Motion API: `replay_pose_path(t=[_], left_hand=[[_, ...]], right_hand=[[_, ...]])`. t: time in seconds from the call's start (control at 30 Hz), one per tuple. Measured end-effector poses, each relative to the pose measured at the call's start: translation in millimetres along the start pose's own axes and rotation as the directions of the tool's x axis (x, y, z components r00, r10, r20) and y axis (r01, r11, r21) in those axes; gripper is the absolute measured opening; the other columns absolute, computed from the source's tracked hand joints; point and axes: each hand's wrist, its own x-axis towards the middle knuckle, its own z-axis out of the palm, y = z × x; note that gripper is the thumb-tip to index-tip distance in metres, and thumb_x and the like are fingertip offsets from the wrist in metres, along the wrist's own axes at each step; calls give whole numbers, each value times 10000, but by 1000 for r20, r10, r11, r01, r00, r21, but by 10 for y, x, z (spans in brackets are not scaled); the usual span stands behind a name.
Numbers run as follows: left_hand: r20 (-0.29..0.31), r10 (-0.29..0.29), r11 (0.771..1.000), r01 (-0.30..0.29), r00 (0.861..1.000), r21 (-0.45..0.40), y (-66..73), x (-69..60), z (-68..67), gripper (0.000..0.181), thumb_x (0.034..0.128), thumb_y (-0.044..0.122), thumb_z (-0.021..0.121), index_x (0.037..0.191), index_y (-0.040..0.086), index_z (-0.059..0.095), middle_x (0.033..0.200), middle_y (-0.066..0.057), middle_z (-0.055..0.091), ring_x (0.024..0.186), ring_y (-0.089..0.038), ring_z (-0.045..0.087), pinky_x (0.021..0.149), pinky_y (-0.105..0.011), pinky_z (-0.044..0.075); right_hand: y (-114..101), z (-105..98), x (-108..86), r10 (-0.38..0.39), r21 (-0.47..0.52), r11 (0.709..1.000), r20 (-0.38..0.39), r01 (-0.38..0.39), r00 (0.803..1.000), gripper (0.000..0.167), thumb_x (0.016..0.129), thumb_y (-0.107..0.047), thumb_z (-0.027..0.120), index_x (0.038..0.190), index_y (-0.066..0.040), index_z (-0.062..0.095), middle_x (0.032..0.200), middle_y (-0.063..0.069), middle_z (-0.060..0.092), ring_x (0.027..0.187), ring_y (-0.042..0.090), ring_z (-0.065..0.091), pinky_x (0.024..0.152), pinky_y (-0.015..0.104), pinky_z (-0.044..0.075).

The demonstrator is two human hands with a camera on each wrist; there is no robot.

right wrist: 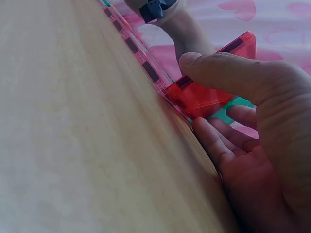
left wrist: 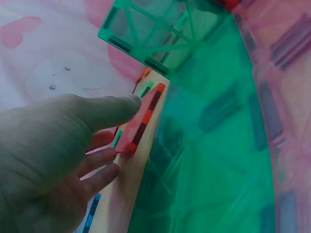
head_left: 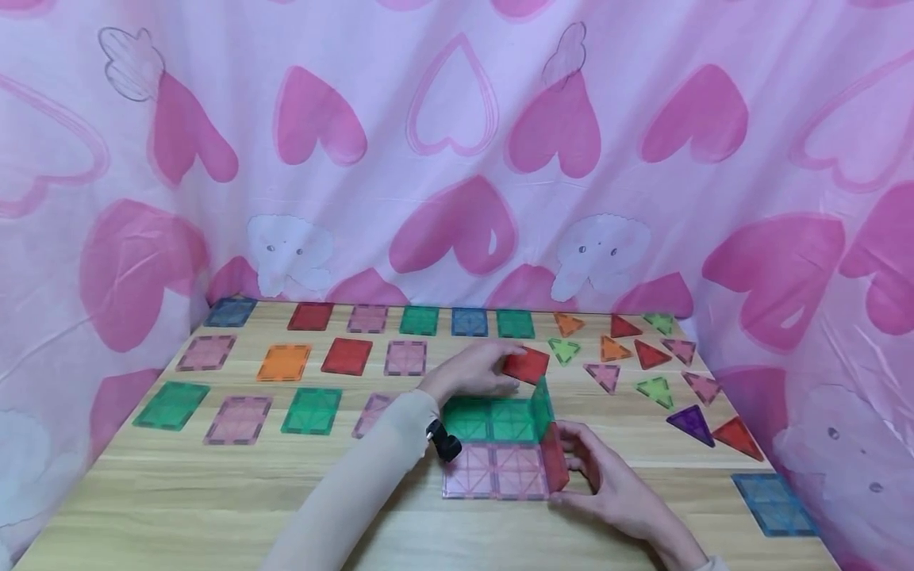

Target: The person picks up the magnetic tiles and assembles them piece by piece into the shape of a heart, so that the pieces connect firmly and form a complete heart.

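My left hand (head_left: 480, 369) pinches a red square magnetic tile (head_left: 528, 365) between thumb and fingers, behind the flat block of tiles. In the left wrist view, the same red tile (left wrist: 144, 119) is tilted. The block has green square tiles (head_left: 467, 420) at the back and pink square tiles (head_left: 521, 472) in front. Along its right side stand a green tile (head_left: 542, 403) and a red tile (head_left: 554, 460). My right hand (head_left: 607, 480) holds this upright red tile (right wrist: 214, 92), with the thumb at its near edge and fingers on its outer side.
Rows of loose square tiles, including an orange one (head_left: 284, 362), lie across the table's left and back. Several triangle tiles, one purple (head_left: 691, 425), lie at the right. A large blue square (head_left: 774, 504) lies near the right edge. A heart-patterned curtain (head_left: 457, 230) surrounds the table.
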Motion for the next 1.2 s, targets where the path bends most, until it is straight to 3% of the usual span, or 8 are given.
replay_pose_path(t=[0.2, 0.4, 0.53, 0.7, 0.83, 0.9, 1.03, 1.2], left_hand=[[-11, -70, 985, 71, 998, 159, -31, -33, -5, 574, 1021, 296, 836, 1530, 88, 669, 1622, -74, 586, 1513, -250, 521, 1263, -374, 443], [-98, -54, 964, 77, 994, 256, -18, -68, -5, 500, 953, 345, 919, 1349, 76, 775, 1342, -69, 704, 1238, -224, 656, 1103, -324, 560], [-96, -10, 956, 38, 995, 291, -13, -106, -26, 456, 953, 334, 920, 1298, 62, 796, 1196, -60, 727, 1006, -161, 648, 902, -240, 585], [-92, 36, 978, -16, 995, 210, -30, -205, -79, 389, 1012, 281, 849, 1326, 59, 794, 1116, -53, 784, 847, -126, 658, 736, -194, 554], [-162, 42, 992, -21, 986, 127, -60, -299, -112, 272, 1095, 206, 712, 1298, 48, 802, 1133, -48, 806, 884, -91, 682, 814, -220, 591], [-208, 52, 991, -25, 977, 132, -77, -338, -117, 210, 1109, 169, 673, 1213, 50, 811, 1051, -50, 792, 856, -114, 648, 796, -261, 580], [-263, 65, 990, -28, 963, 141, -118, -392, -89, 86, 1074, 111, 716, 1087, 60, 784, 948, -35, 758, 812, -130, 629, 748, -285, 553], [-257, 22, 995, 3, 966, 97, -125, -423, -56, 46, 1016, 123, 818, 1035, 92, 789, 935, -1, 785, 845, -92, 696, 781, -256, 595]], right_hand=[[3, 8, 17, 23, -9, 1000, -7, -23, 1000, 935, 892, -89, 936, 1655, -107, 397, 1602, 219, 529, 1385, 206, 623, 1123, 247, 541], [19, -15, 14, -10, -7, 1000, -15, 10, 1000, 939, 881, -73, 940, 1650, -106, 403, 1593, 220, 537, 1381, 186, 624, 1119, 262, 550], [27, -29, 13, -21, 2, 1000, -7, 21, 1000, 934, 888, -62, 933, 1653, -98, 399, 1595, 235, 532, 1376, 182, 627, 1115, 265, 553], [47, -31, 14, -16, 5, 1000, -2, 16, 1000, 930, 895, -57, 927, 1657, -101, 395, 1600, 234, 527, 1381, 178, 624, 1119, 261, 549], [53, -28, 9, -23, 3, 1000, -1, 23, 1000, 927, 895, -56, 927, 1653, -96, 396, 1593, 233, 534, 1380, 189, 625, 1117, 263, 551], [51, -26, 5, -26, 1, 1000, -2, 26, 1000, 928, 892, -61, 930, 1652, -95, 398, 1589, 233, 536, 1380, 195, 623, 1116, 265, 552], [43, -25, -3, -12, -1, 1000, -2, 12, 1000, 927, 892, -67, 931, 1651, -111, 400, 1585, 231, 537, 1373, 196, 626, 1112, 257, 552], [25, -20, -3, 6, 1, 1000, 4, -6, 1000, 930, 900, -73, 926, 1658, -128, 391, 1592, 230, 531, 1368, 201, 632, 1117, 258, 549]])
